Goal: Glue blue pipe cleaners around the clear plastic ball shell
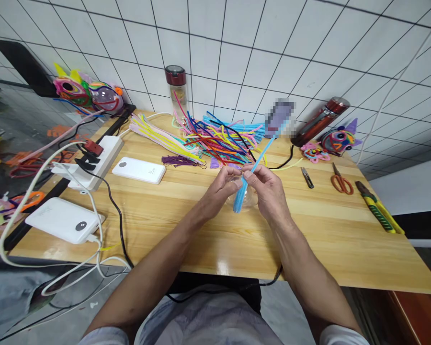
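Note:
Light blue pipe cleaners (240, 200) are between my two hands above the middle of the table. Their lower part is a thick bundle, and one long strand slants up to the right. My left hand (222, 186) pinches the bundle from the left, its fingertips partly hidden. With thumb and fingers closed, my right hand (270, 189) grips the same blue pipe cleaners a little higher. Behind and below the hands shows a clear, round plastic object (250, 197), mostly covered by them. A heap of multicoloured pipe cleaners (219, 139) lies just beyond.
At the right lie small snips (307, 178), scissors (341, 181) and pliers (377, 207). Power banks (139, 170), a power strip (99, 163) and cables occupy the left. A glass bottle (177, 88), a red flask (321, 120) and decorated figures (341, 139) stand by the tiled wall.

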The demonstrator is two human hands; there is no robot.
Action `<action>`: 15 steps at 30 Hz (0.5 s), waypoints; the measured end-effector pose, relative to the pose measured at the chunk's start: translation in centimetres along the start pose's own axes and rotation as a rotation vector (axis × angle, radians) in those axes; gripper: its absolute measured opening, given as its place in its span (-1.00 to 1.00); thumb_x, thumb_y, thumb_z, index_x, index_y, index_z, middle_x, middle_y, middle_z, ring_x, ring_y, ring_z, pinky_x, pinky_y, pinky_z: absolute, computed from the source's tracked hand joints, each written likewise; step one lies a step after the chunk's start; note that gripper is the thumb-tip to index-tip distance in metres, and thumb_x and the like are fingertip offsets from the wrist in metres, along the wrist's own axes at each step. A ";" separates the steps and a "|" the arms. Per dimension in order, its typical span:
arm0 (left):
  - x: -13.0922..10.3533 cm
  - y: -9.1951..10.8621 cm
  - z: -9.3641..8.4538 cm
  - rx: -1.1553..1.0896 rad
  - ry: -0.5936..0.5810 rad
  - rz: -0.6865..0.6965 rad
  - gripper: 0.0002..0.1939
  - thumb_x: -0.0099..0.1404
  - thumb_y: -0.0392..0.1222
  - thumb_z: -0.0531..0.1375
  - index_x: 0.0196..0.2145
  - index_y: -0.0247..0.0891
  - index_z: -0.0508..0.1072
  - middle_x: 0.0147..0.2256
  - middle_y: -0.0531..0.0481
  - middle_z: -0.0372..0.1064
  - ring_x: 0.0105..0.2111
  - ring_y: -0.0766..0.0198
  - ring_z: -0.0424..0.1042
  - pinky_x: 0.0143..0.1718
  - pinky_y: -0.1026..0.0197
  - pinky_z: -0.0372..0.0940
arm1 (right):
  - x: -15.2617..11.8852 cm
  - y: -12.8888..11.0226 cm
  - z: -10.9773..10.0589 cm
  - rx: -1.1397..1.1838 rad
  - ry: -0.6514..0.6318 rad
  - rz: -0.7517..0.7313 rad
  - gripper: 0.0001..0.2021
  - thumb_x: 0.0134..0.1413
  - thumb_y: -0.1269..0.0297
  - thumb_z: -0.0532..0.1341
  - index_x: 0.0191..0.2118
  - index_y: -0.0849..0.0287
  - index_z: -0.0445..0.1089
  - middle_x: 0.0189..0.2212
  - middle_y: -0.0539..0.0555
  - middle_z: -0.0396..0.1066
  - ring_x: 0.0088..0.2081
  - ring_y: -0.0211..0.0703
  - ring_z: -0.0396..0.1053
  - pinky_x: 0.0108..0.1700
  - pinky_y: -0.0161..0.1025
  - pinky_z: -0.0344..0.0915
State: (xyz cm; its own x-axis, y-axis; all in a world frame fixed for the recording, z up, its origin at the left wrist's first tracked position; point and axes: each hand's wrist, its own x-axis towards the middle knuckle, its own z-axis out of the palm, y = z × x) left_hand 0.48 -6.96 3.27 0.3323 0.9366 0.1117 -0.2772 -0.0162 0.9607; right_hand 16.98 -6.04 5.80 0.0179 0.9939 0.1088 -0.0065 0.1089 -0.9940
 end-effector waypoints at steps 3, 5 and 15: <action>0.1 -0.2 0.1 -0.036 0.013 -0.001 -0.54 0.38 0.22 0.31 0.00 -0.14 0.37 0.07 -0.10 0.52 0.20 -0.03 0.46 0.24 -0.07 0.33 | 0.0 0.0 -0.1 -0.032 -0.037 0.058 -0.61 0.03 -0.14 0.53 -0.21 0.05 0.61 -0.27 -0.01 0.63 -0.18 -0.07 0.53 -0.04 -0.12 0.42; 0.1 -0.3 0.1 -0.044 0.014 0.026 -0.53 0.37 0.21 0.33 0.01 -0.14 0.37 0.14 -0.12 0.51 0.28 -0.05 0.42 0.30 -0.08 0.29 | 0.0 0.1 -0.2 -0.039 -0.066 0.074 -0.58 0.06 -0.18 0.50 -0.17 0.05 0.61 -0.24 0.00 0.64 -0.16 -0.05 0.54 -0.04 -0.11 0.43; -0.2 0.0 -0.5 0.015 -0.061 -0.123 -0.29 0.30 0.14 0.45 0.24 -0.17 0.29 0.37 -0.29 0.33 0.39 -0.20 0.33 0.30 -0.19 0.32 | -0.2 0.7 -0.1 -0.009 -0.061 0.012 -0.71 0.10 -0.01 0.52 -0.17 0.05 0.64 -0.21 0.01 0.67 -0.16 -0.08 0.55 0.00 -0.12 0.43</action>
State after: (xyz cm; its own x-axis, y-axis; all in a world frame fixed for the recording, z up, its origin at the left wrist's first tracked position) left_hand 0.00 -6.95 3.11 0.4171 0.9088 0.0081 -0.2176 0.0912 0.9718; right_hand 17.07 -6.21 5.11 -0.0436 0.9943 0.0969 0.0027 0.0971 -0.9953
